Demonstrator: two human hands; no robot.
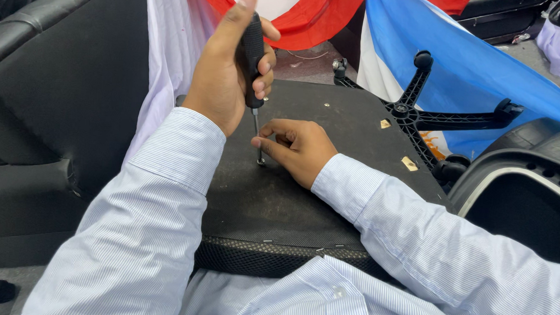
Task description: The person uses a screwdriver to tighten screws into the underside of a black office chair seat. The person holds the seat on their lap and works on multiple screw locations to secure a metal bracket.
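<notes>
Left hand: the left hand (pixel 230 67) is wrapped firmly around the black handle of a screwdriver (pixel 254 81), shaft upright, tip down on the seat underside (pixel 278 201).
Right hand: the right hand (pixel 296 149) rests on the dark panel, thumb and forefinger pinched narrow at the tip, probably steadying a small screw (too small to tell).
Nearby: a black star base (pixel 420 113) lies well apart, behind.
Risk: I judge the tip could slip sideways and jab the steadying fingertips if the shaft tilts.

Seat underside (pixel 328 197) w/ screwdriver (pixel 254 55) tip on it.
</notes>
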